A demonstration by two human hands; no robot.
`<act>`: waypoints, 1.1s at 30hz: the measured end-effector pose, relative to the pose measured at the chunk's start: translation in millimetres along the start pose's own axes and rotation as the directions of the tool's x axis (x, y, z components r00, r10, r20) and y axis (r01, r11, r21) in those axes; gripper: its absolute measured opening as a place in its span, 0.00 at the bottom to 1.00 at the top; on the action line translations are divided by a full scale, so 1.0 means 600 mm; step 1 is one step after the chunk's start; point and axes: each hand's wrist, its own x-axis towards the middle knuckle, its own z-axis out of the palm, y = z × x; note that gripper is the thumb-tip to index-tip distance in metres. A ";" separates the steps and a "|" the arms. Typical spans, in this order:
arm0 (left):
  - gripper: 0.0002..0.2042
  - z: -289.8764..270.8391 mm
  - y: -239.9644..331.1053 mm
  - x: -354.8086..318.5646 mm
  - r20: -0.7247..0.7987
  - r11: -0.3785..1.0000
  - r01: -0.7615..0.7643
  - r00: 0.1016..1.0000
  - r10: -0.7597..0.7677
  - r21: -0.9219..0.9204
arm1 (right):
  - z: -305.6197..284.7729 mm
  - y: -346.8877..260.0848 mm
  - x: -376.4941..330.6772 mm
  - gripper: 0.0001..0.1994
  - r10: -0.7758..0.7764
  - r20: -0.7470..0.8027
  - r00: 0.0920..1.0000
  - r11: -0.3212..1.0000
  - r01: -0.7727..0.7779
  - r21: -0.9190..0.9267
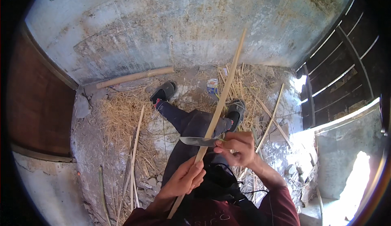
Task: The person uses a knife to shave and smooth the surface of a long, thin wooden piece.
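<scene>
A long, pale strip of split bamboo or wood [225, 91] slants from near my waist up past my legs toward the far wall. Around its lower part, my left hand [188, 177] is closed. My right hand [239, 146] grips a knife [196, 141] by its handle, which the fingers mostly cover. The broad metal blade lies across the strip, just beyond my left hand, with its tip pointing left. Under the strip are my dark-trousered legs and dark sandals [165, 91].
Straw-like shavings [122, 112] cover the floor on both sides of my feet. A thick bamboo pole [136, 76] lies along the far wall. Thin strips lie left [136, 152] and right [272, 116]. A small box [212, 85] sits near my right foot. Dark slatted boards [338, 67] stand at right.
</scene>
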 end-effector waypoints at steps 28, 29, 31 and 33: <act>0.14 -0.006 -0.007 -0.013 0.037 0.999 0.008 0.999 -0.007 -0.039 | -0.002 -0.020 0.006 0.09 -0.068 0.062 0.996 0.995 0.072 -0.063; 0.14 -0.005 -0.009 -0.013 0.036 1.000 0.000 0.999 0.001 -0.027 | -0.002 -0.022 0.006 0.10 -0.085 0.080 0.993 0.995 0.089 -0.045; 0.13 -0.002 -0.006 -0.012 0.041 1.000 -0.006 0.999 0.007 -0.017 | -0.006 0.000 0.005 0.09 -0.075 0.053 0.996 0.995 0.078 -0.055; 0.13 0.003 0.004 -0.009 0.011 1.000 -0.005 1.000 0.005 0.012 | -0.004 -0.003 0.004 0.09 -0.066 0.011 0.998 0.991 0.067 -0.116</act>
